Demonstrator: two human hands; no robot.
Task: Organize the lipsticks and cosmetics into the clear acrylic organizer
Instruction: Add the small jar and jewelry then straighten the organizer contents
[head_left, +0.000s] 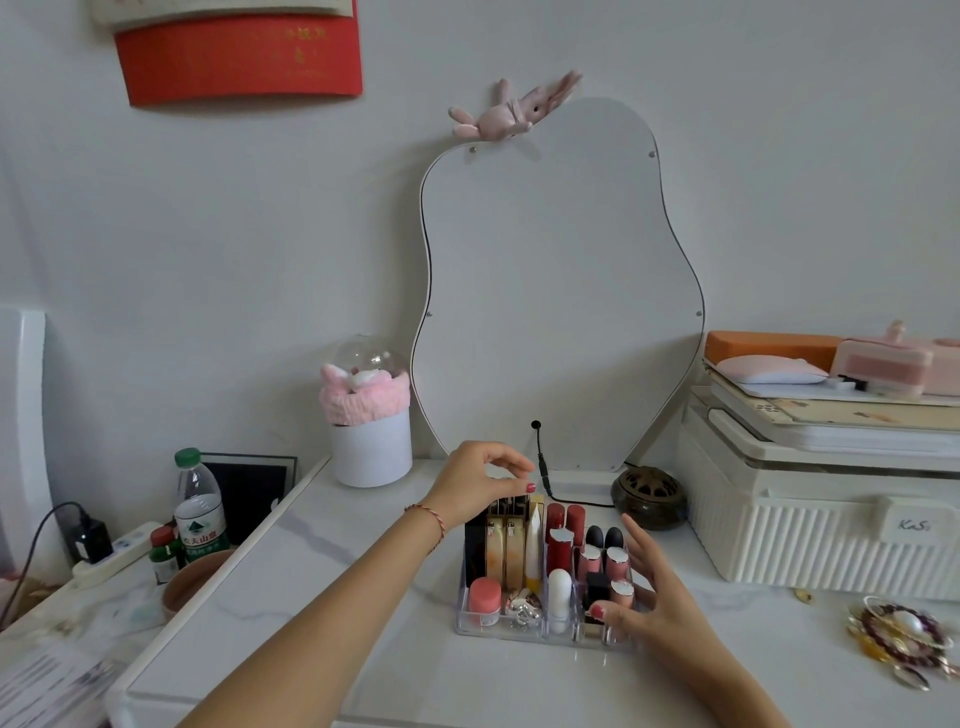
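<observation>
The clear acrylic organizer (519, 631) sits on the white table, filled with upright items. Gold compacts (505, 551) and a cream tube stand at its back left, red lipsticks (560, 540) in the middle, pink and black ones at the right. A pink jar (485, 597) and a white stick (559, 590) stand in front. My left hand (480, 483) hovers over the back left corner, fingers curled above the tall black and gold cases. My right hand (649, 597) is spread against the organizer's right side, thumb on its front right wall.
A wavy mirror (561, 291) leans on the wall behind. A dark round burner (649, 496) and a cable lie behind the organizer. A white ribbed box (810, 525) with stacked items stands right, beads (904, 636) lie in front of it. A white pot (371, 449) and bottles (200, 506) stand left.
</observation>
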